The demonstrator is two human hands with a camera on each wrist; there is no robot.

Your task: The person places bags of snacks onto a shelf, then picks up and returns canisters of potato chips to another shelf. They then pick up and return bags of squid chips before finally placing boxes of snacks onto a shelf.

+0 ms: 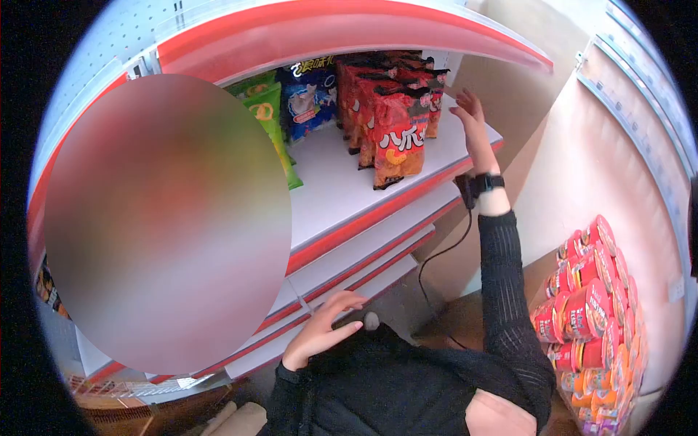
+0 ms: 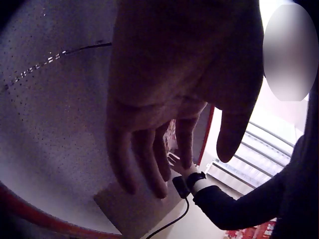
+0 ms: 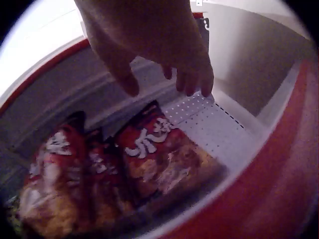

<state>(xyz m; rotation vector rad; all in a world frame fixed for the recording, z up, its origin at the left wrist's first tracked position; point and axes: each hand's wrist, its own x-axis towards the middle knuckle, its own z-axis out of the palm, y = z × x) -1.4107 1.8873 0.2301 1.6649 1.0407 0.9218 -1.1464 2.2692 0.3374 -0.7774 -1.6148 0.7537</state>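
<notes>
Several red snack bags [image 1: 400, 138] stand in rows on the white shelf [image 1: 327, 174], and they show large in the right wrist view as red bags [image 3: 164, 154]. My right hand [image 1: 472, 120] is in the air at the shelf's right end, just right of the bags, fingers loosely bent and holding nothing. In the right wrist view that hand [image 3: 154, 45] hangs above and beside the bags. My left hand [image 1: 327, 330] hovers low in front of the lower shelves, fingers relaxed and empty; its palm [image 2: 164, 74] fills the left wrist view.
Blue bags [image 1: 309, 102] and green bags [image 1: 273, 123] stand left of the red ones. Lower shelves [image 1: 363, 247] have red edges. Stacked red noodle cups [image 1: 585, 312] stand at the right by the wall. A black cable [image 1: 425, 269] hangs from my right wrist.
</notes>
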